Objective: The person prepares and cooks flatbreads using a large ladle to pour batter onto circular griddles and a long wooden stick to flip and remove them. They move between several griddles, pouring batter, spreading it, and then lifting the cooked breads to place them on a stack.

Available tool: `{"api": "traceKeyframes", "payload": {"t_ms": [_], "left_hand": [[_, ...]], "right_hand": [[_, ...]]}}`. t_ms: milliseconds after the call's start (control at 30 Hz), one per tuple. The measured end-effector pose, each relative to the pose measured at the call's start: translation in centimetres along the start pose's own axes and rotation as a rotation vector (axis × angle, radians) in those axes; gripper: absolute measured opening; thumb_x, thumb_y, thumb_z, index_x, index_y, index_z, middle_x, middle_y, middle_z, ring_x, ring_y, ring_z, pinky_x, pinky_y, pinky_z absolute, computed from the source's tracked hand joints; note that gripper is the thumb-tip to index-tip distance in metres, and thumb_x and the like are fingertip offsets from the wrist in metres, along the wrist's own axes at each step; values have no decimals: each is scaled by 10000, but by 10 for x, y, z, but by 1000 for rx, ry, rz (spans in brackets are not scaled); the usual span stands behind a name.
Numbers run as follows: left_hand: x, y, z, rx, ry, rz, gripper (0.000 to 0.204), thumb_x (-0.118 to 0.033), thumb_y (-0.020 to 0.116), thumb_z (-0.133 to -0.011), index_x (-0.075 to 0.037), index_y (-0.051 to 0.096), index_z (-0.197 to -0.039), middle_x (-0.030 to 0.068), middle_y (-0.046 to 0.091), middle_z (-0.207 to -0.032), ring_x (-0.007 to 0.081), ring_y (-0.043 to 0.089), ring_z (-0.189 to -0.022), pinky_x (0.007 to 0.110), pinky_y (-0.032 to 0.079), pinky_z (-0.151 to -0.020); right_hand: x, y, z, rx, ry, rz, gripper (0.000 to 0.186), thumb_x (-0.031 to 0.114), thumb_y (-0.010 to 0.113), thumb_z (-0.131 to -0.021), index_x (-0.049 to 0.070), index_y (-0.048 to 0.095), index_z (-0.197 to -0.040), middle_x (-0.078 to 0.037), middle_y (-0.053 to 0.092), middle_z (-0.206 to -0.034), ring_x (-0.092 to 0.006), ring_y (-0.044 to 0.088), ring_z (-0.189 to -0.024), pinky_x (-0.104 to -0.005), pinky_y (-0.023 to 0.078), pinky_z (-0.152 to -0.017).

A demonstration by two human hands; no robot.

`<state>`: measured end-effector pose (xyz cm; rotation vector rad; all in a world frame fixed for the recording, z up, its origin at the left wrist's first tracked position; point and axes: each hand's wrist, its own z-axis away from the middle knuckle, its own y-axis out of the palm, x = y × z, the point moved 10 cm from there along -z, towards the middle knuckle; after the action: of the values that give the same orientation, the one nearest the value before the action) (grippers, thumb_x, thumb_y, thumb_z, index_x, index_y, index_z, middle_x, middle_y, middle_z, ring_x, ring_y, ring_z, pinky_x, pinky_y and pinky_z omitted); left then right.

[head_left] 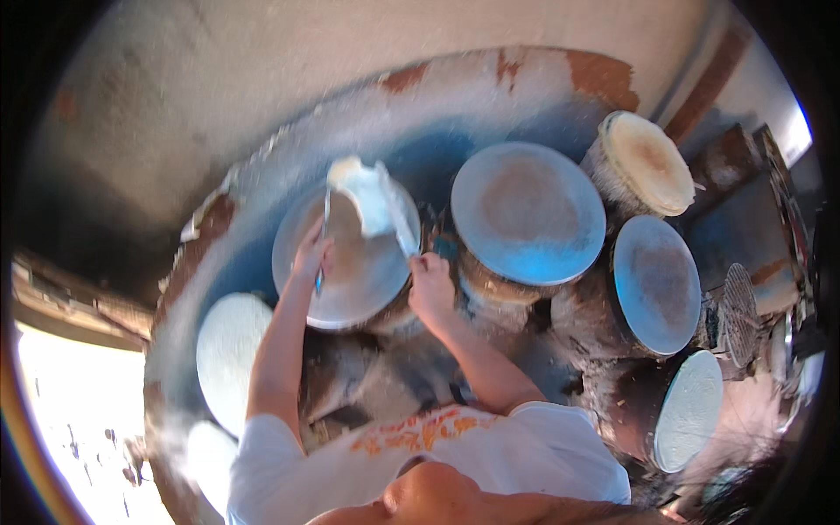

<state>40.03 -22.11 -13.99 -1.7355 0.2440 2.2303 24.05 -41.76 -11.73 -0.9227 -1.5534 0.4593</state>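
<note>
My left hand (313, 255) grips a thin metal blade (326, 223) that stands along the left side of a round griddle (306, 289). My right hand (429, 284) is closed on a long, pale flat tool (402, 229), angled up over the same griddle. Between the two tools, a white, ragged-edged sheet (367, 197), browned at its top, sits at the griddle's far part, partly lifted or folded; whether it is batter or a cooked sheet I cannot tell. The griddle's centre shows a brownish patch.
Two bare griddles (525, 201) (656, 284) stand to the right. A pale stack of rounds (647, 162) is behind them. White-coated rounds (234, 354) (689, 411) flank me low on both sides. A wire rack (739, 315) is far right. A worn curved rim (402, 79) runs behind.
</note>
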Motion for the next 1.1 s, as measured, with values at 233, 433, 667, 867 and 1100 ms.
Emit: {"api": "traceKeyframes", "payload": {"t_ms": [233,433,667,867,1100], "left_hand": [[2,-18,7,-66,4,-102,690,10,445,-829,-229,289,-1458,-25,383,-577,66,363,-398,216,302,-350],[2,-15,34,-76,-67,27,643,1,455,-850,-205,318,-1443,-11,406,-577,85,374,-405,242,315,-367],[21,-61,89,-234,-71,-3,615,-35,459,-869,-177,305,-1447,-10,407,-585,82,360,-394,236,301,-363],[5,-45,128,81,-16,1230,449,-105,367,-984,-261,355,-1406,-20,336,-626,43,345,-400,166,309,-320],[-43,-12,140,39,249,1329,449,-113,368,-992,-252,324,-1416,-16,350,-637,34,328,-386,159,299,-309]], "right_hand": [[21,0,-41,-144,-126,137,318,-22,589,-723,22,586,-1038,-123,529,-982,-331,520,-973,-411,507,-767],[2,18,-13,40,-26,1,393,13,608,-691,29,593,-1083,-109,567,-1014,-314,533,-970,-388,505,-763],[-6,19,-14,83,-94,97,434,-7,639,-684,55,602,-1112,-90,571,-1028,-290,534,-986,-402,515,-785],[30,24,-60,31,-267,-10,322,4,614,-697,70,657,-1009,-75,591,-1046,-303,533,-989,-386,495,-814],[-4,26,-92,181,-378,16,349,25,561,-716,109,651,-1042,-74,594,-1017,-328,546,-978,-418,495,-794]]}}
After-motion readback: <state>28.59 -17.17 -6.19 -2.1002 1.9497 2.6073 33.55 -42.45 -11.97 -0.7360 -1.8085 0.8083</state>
